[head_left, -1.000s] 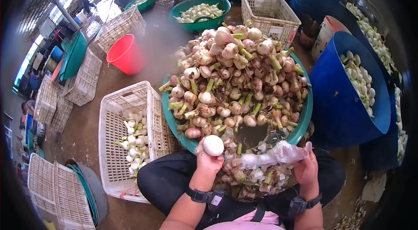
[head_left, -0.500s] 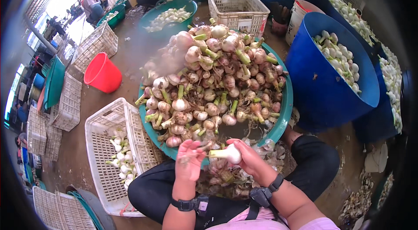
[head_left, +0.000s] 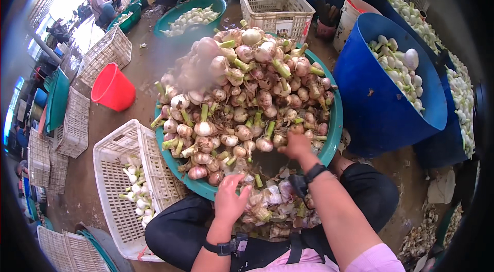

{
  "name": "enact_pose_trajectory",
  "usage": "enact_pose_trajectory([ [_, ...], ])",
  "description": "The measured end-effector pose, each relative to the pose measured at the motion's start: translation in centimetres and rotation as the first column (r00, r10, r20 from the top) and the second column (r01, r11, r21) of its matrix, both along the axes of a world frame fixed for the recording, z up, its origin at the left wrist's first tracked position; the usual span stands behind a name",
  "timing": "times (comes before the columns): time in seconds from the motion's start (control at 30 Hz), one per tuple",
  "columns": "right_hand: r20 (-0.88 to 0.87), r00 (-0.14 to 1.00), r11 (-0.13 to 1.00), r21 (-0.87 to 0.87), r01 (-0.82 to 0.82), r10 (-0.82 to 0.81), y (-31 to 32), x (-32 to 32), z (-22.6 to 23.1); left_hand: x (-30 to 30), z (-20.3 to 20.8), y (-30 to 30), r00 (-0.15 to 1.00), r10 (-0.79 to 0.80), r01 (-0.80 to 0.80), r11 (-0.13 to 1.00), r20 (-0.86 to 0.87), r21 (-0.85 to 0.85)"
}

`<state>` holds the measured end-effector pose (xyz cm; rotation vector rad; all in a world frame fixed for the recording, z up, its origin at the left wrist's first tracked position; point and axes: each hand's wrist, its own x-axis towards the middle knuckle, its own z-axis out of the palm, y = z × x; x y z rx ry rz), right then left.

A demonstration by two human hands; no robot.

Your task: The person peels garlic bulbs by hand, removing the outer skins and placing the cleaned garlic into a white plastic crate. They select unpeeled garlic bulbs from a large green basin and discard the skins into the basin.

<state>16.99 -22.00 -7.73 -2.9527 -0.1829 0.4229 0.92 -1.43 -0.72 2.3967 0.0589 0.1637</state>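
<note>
Green plastic forms the wide basin point(head_left: 337, 117) in which the garlic heap point(head_left: 242, 92) is piled, and both hands are seen at its near rim. The right hand point(head_left: 294, 144) is curled over the bulbs at the 5 o'clock edge of the heap; whether a bulb is pinched cannot be told, as the fingertips are hidden among the bulbs. The left hand point(head_left: 230, 201) is held with fingers spread and nothing in it, just above the peeled skins point(head_left: 272, 205) gathered on the lap at 6 o'clock. A dark wristband is worn on each wrist. At 8 o'clock of the basin, touching its rim, a white slatted crate point(head_left: 110, 179) is placed, with a few trimmed bulbs point(head_left: 135, 195) lying in it. At 3 o'clock a blue barrel point(head_left: 381, 107) is tilted toward the basin and holds cleaned white bulbs. A red bucket point(head_left: 112, 88) stands at 10 o'clock, well apart. It is judged that a slide could be set off if a bulb is pulled from the foot of the steep heap, so that bulbs could be spilled over the rim. At 12 o'clock a second white crate point(head_left: 275, 2) is seen, with a small rectangular red-and-white label point(head_left: 306, 29) fixed at its lower right corner.
</note>
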Motion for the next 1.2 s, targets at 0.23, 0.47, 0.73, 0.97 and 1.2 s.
enact_pose_trajectory([
  [0.23, -0.253, 0.967, 0.84, 0.531, 0.111, 0.032, 2.5, -4.1, 1.7, 0.5, -1.8, -0.9, 0.859, 0.14, -0.508, 0.352, -0.493, -0.786],
  [0.47, -0.009, 0.96, 0.829, 0.507, -0.236, 0.278, 5.7, -13.3, 7.2, 1.0, -1.4, -1.9, 0.797, 0.081, -0.591, 0.311, -0.599, -0.744],
  [0.73, -0.664, 0.747, 0.325, 0.717, 0.617, 0.046, 5.6, -13.0, 1.9, 0.4, -1.9, -1.5, 0.817, -0.024, -0.576, -0.006, -0.576, -0.818],
  [0.97, 0.175, 0.979, 0.594, 0.779, -0.203, 0.104, 5.1, -14.4, 4.8, 0.6, -2.2, 0.8, 0.82, -0.156, -0.381, 0.568, -0.55, -0.729],
  [1.2, -0.821, 0.567, 0.101, 0.572, 0.814, 0.074, 2.7, -11.1, 3.3, -0.4, 1.0, -1.2, 0.949, -0.306, 0.314, 0.93, 0.068, -0.191],
])
